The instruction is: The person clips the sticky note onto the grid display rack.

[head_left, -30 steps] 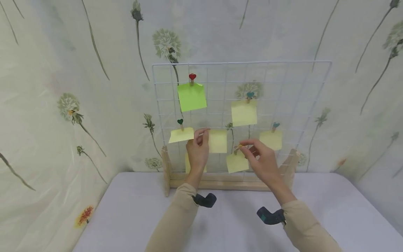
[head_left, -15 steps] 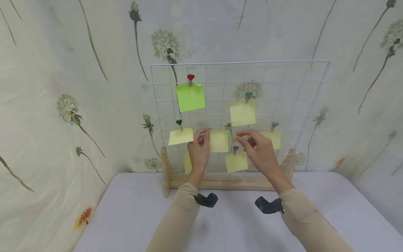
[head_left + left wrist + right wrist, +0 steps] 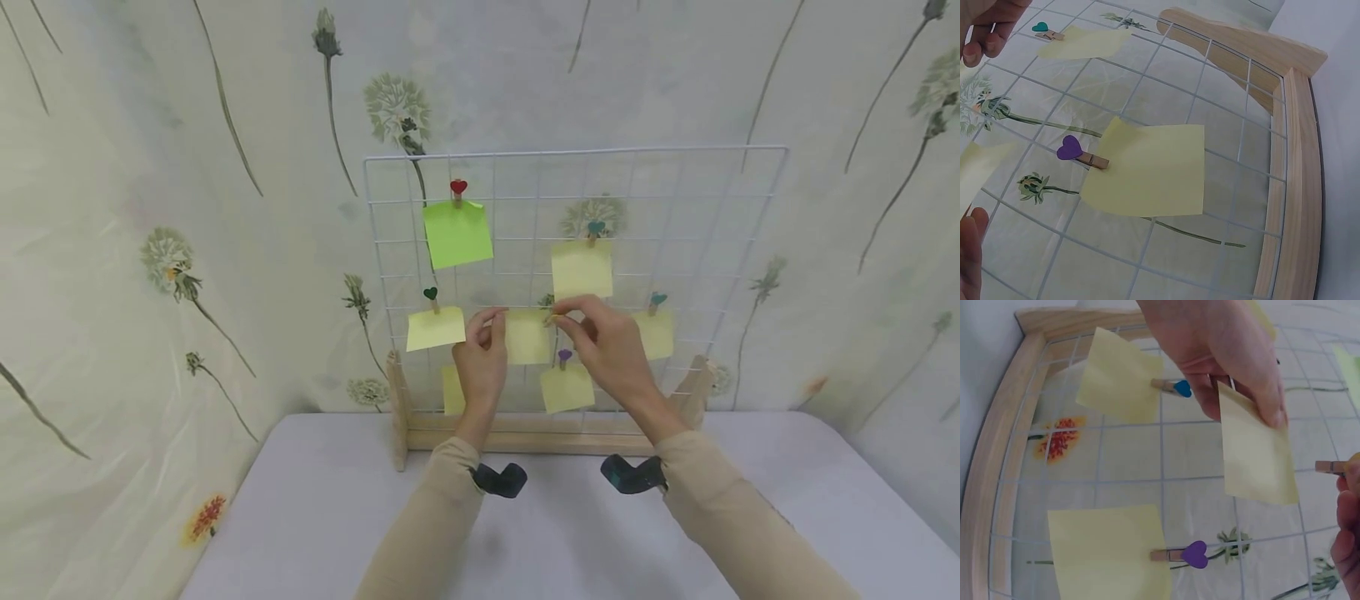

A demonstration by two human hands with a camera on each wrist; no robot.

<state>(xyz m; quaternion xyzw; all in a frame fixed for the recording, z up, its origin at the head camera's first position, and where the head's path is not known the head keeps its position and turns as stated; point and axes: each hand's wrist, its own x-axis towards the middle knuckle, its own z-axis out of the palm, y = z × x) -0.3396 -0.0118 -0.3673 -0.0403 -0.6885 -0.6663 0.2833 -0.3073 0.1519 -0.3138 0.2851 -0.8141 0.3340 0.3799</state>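
Observation:
My left hand (image 3: 482, 358) pinches a pale yellow sticky note (image 3: 528, 340) by its upper left edge, holding it against the white wire grid (image 3: 637, 153). In the right wrist view that note (image 3: 1257, 450) hangs from the left thumb and fingers. My right hand (image 3: 611, 346) pinches a small wooden clothespin (image 3: 1330, 467) close to the note's upper right corner. The fingertips cover most of the clothespin; a bit of yellow shows at its end. Just below, a purple heart clothespin (image 3: 1082, 152) fixes another yellow note (image 3: 1154, 172) to the grid.
A bright green note (image 3: 457, 235) under a red heart clothespin (image 3: 458, 187) hangs at upper left. More yellow notes hang around the hands, one (image 3: 581, 268) above the right hand. The grid stands in a wooden base (image 3: 525, 440) on a white-covered table (image 3: 330, 500).
My right hand has moved up and left with the clothespin, from beside the purple heart clip to the held note's upper right corner. The left hand keeps its pinch, almost unmoved.

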